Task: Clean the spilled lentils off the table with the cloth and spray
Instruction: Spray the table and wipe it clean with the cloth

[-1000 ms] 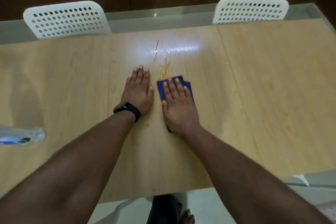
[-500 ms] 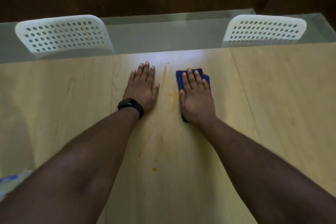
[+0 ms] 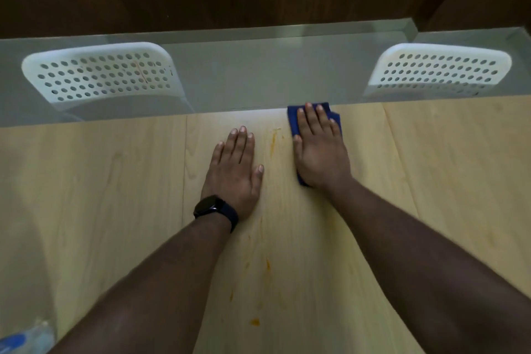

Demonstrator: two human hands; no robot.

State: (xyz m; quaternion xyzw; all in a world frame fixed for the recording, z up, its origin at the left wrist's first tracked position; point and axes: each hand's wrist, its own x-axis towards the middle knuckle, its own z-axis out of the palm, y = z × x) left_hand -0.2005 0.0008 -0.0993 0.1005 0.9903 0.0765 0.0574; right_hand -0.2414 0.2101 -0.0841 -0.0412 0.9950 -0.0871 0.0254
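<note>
As before, cloth (image 3: 293, 121) farther forward.

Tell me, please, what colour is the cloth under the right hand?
Dark blue: the folded cloth under the flat right hand, head view.

One head view — looking steeply down, close over the table (image 3: 115, 210).

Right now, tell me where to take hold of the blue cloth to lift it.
Probably pinch the blue cloth at its exposed far-right corner, coming from the table's far edge. It lies flat under the right hand, which presses it with straight fingers, so only the far rim and near-left tip show.
</note>
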